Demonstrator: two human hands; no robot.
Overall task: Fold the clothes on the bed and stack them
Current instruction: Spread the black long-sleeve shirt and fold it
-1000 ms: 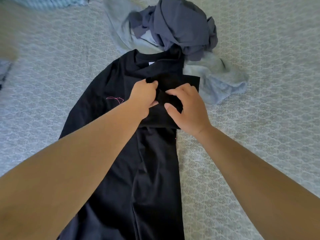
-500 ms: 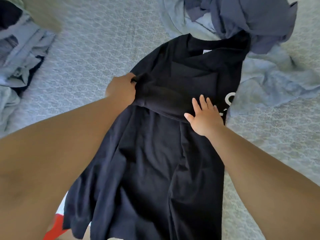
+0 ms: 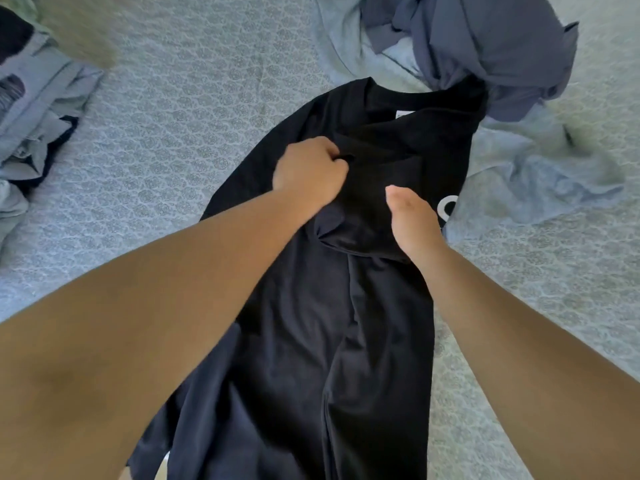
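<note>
A black T-shirt (image 3: pixel 311 341) lies lengthwise on the patterned bed (image 3: pixel 190 116), sleeve folded inward; crumpled grey-blue clothes (image 3: pixel 485 46) touch its collar.

Two bare forearms enter from the near edge, one from the left and one from the right, each widening toward the camera. No sleeve, cuff, watch, band or ring shows anywhere back from either grip; the arms are uncovered as far as the frame runs. The left hand (image 3: pixel 310 176) is seen from its back, knuckles rounded. The right hand (image 3: pixel 412 220) is seen from its thumb side, with a short, unpainted thumbnail at the tip. Both hands are slightly blurred, so finer marks cannot be made out.
</note>
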